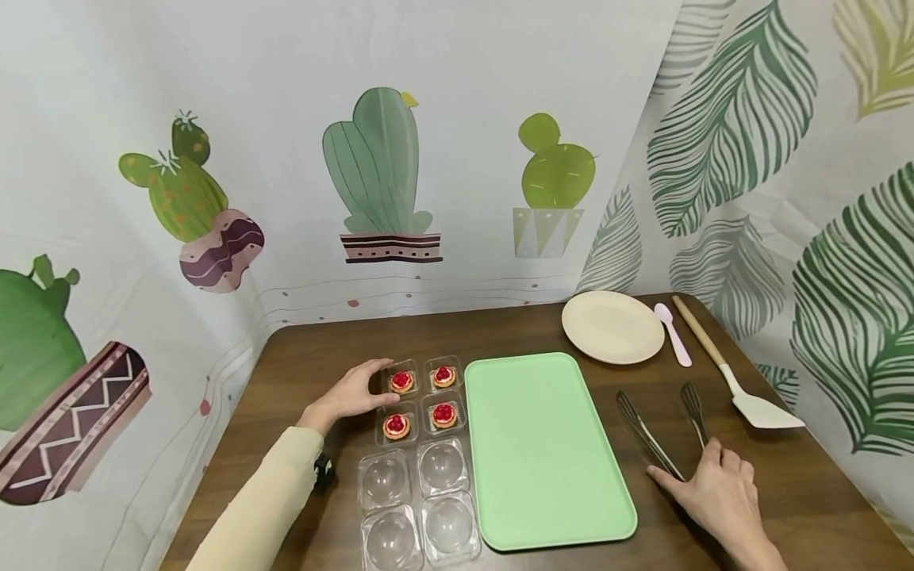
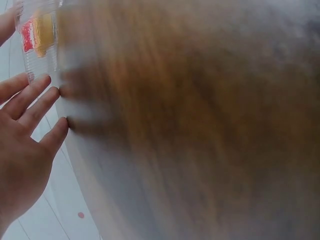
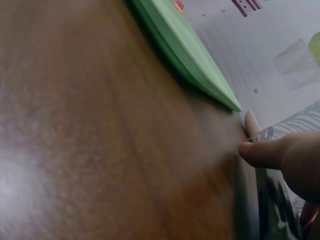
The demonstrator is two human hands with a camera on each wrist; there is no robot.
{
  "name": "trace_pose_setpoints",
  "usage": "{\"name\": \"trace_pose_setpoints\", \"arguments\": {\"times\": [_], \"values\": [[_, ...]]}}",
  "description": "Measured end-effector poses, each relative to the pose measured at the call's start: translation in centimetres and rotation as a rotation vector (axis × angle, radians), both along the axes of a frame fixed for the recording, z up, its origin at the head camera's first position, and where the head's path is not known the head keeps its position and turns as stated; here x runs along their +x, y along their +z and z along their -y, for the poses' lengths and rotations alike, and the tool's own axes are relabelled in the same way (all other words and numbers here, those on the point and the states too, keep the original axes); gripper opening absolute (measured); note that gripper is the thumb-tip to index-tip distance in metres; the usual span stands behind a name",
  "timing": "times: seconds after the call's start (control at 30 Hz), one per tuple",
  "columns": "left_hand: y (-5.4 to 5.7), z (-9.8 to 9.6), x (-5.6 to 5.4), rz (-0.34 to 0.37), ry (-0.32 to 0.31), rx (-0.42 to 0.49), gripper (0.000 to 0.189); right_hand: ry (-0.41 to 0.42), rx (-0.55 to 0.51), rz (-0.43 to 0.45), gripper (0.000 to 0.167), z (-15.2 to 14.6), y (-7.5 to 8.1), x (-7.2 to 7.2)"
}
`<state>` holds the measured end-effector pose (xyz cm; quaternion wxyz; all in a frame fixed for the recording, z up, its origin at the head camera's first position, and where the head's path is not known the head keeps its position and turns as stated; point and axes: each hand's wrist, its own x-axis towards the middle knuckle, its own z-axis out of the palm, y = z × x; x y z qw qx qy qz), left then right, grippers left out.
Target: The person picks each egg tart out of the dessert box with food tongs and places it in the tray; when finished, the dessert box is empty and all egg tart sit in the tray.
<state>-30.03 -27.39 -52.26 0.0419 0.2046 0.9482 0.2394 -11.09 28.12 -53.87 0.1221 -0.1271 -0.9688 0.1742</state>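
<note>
At the left of the table my left hand [image 1: 351, 390] grips a clear plastic cup [image 1: 386, 369] by its sides, thumb in front and fingers behind. A small red-topped tart [image 1: 401, 382] sits in that cup. Three similar tarts in clear cups stand close by, among them a front left tart [image 1: 396, 427] and a back right tart [image 1: 444, 376]. On the right side, my right hand [image 1: 721, 496] holds metal tongs [image 1: 651, 438], thumb on one arm and fingers by the other. The tongs' tips are spread apart and point away from me.
Several clear domed lids [image 1: 384, 480] lie in front of the tarts. A green tray [image 1: 546, 456] lies between the hands. Behind it to the right are a cream plate [image 1: 612, 327], a pink spoon [image 1: 673, 335] and a wooden-handled spatula [image 1: 714, 353]. A patterned cloth hangs behind the table.
</note>
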Motion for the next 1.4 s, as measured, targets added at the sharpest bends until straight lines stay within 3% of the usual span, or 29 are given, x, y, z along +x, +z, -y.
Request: {"name": "trace_pose_setpoints", "arguments": {"times": [0.23, 0.67, 0.93, 1.23, 1.4], "values": [[-0.1, 0.1, -0.1, -0.028, -0.017, 0.003, 0.077, 0.009, -0.056, 0.017, 0.093, -0.3, -0.1, -0.1], [-0.1, 0.3, -0.2, -0.02, -0.027, 0.002, 0.077, 0.007, -0.095, 0.039, 0.078, -0.9, 0.4, -0.2], [0.1, 0.4, -0.3, -0.011, -0.039, 0.004, 0.077, 0.06, -0.083, 0.054, 0.068, -1.6, 1.1, -0.3], [0.3, 0.4, -0.5, 0.007, -0.047, -0.013, 0.077, 0.158, -0.084, 0.005, 0.063, -2.0, 2.8, -1.2], [0.4, 0.2, -0.5, 0.016, -0.058, -0.009, 0.076, 0.246, -0.081, -0.088, 0.063, -2.0, 4.0, -2.4]]}}
